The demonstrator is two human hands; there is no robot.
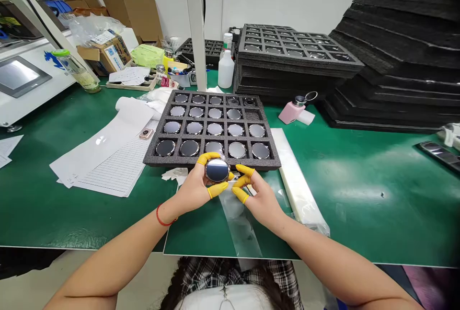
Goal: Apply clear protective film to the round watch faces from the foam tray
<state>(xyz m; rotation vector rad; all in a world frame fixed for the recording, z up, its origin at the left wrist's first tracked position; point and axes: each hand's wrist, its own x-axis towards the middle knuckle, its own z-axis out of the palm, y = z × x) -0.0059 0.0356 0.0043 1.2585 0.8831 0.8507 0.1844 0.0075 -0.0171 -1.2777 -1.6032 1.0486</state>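
My left hand [197, 186] wears yellow finger cots and holds a round watch face [217, 170] between thumb and fingers, its dark glass facing up. Close to its right side is my right hand [257, 195], also in yellow cots, with fingers apart and nothing visible between them. Just beyond both hands lies a black foam tray [153, 159] with rows of round watch faces in square pockets; one pocket at the right of the second row from the back holds none. A clear film strip [240, 226] runs under my hands to the table edge.
Lined papers [108, 171] and a small pink-gold watch [145, 133] lie left of the tray. To the right are a long white packet [300, 185], a pink bottle [288, 112] and a phone [440, 156]. Black foam trays [391, 65] are stacked behind, near a white bottle [226, 68].
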